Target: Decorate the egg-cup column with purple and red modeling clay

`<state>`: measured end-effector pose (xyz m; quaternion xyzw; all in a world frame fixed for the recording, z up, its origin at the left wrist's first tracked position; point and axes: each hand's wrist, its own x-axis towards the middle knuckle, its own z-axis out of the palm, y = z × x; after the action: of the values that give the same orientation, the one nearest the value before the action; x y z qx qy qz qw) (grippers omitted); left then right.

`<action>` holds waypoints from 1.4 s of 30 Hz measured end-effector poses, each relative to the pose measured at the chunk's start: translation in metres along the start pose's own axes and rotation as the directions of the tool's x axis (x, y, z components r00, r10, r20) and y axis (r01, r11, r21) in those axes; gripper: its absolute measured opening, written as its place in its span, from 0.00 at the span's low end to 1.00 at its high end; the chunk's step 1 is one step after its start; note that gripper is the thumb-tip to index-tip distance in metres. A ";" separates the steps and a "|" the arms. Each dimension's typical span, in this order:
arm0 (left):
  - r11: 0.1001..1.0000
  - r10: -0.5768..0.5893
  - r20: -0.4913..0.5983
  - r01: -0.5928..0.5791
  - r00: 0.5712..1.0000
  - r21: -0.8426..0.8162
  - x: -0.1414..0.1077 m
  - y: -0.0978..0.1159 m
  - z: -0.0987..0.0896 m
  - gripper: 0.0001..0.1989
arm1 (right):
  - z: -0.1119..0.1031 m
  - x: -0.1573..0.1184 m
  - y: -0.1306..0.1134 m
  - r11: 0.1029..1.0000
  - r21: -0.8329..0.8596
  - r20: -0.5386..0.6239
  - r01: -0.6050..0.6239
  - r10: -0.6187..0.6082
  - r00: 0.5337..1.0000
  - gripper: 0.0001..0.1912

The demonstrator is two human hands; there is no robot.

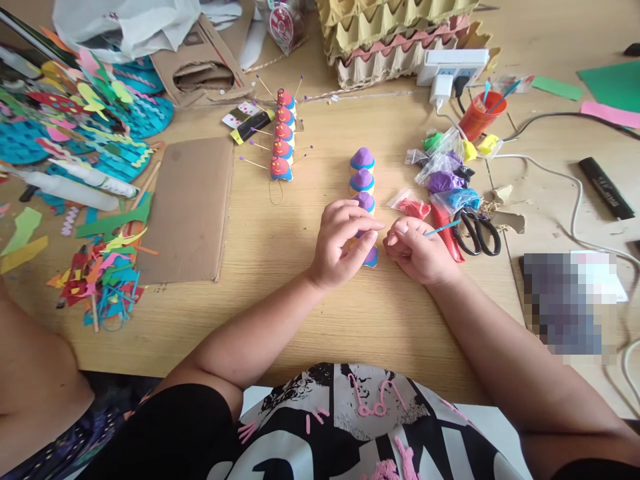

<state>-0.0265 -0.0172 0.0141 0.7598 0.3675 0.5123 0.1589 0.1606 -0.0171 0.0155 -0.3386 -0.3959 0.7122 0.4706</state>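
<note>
My right hand [420,250] is closed round a thin blue stick [444,227], perhaps a clay tool, whose end sticks out to the right; its other end is hidden in my fingers. My left hand [343,240] is curved with thumb and fingers a little apart, and no object shows between them. Behind and partly under it stands a strip of egg-carton cups covered in purple and blue clay [363,180]. The hand hides the strip's middle. Farther left, a finished-looking caterpillar [283,137] has red and blue segments with drawn faces and purple-tipped sticks for legs.
Bagged clay [447,180], black-handled scissors [477,232] and a red cup [483,117] lie to the right. Stacked egg trays [390,40] and a power strip [453,65] stand behind. Cardboard [187,210] and paper scraps [107,280] are left, beside another person's arm [35,360].
</note>
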 end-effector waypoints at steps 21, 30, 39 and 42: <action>0.997 -0.021 -0.061 0.026 0.998 0.077 0.001 -0.005 0.001 0.15 | 0.013 0.010 -0.005 0.995 -0.083 -0.164 0.061 -0.074 0.984 0.23; 0.999 -0.023 -0.105 0.027 0.994 0.037 0.002 -0.007 0.001 0.12 | 0.019 0.018 -0.006 0.991 -0.093 -0.160 0.101 -0.114 0.980 0.26; 0.995 -0.049 -0.075 0.055 0.996 0.086 0.001 -0.006 0.000 0.14 | 0.001 0.022 0.006 0.972 -0.105 -0.101 0.209 -0.220 0.970 0.22; 0.997 -0.030 -0.080 0.035 0.996 0.063 0.001 -0.006 0.000 0.11 | -0.001 0.021 0.009 0.973 -0.139 -0.073 0.186 -0.197 0.978 0.23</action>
<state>-0.0284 -0.0120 0.0111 0.7376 0.4022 0.5271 0.1280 0.1508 0.0002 0.0046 -0.3595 -0.4523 0.6206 0.5302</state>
